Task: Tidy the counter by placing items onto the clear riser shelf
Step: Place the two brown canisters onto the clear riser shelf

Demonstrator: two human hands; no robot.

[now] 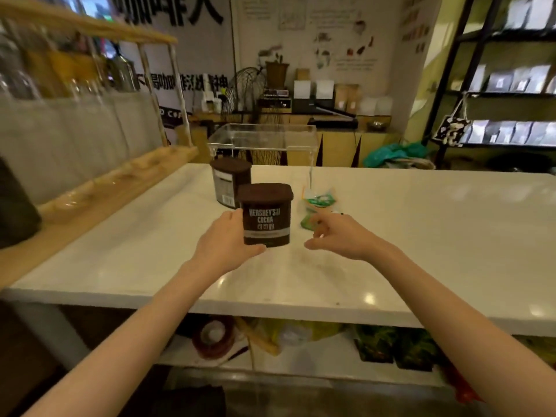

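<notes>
A: Where does the front tin [266, 215] stand?

B: On the white counter [421, 236], upright, label toward the camera. The left hand [228, 245] cups its left side, thumb under the lower front edge; whether the far fingers press the tin cannot be told.

A: And the right hand [340, 236]?

B: Just right of the tin, apart from it, fingers loosely curled and parted, holding nothing.

A: What else is on the counter?

B: A second tin [230, 182] just behind the first, a green packet [319, 206] beside the right hand, and the clear riser [264, 139] at the far edge, its top bare.
</notes>
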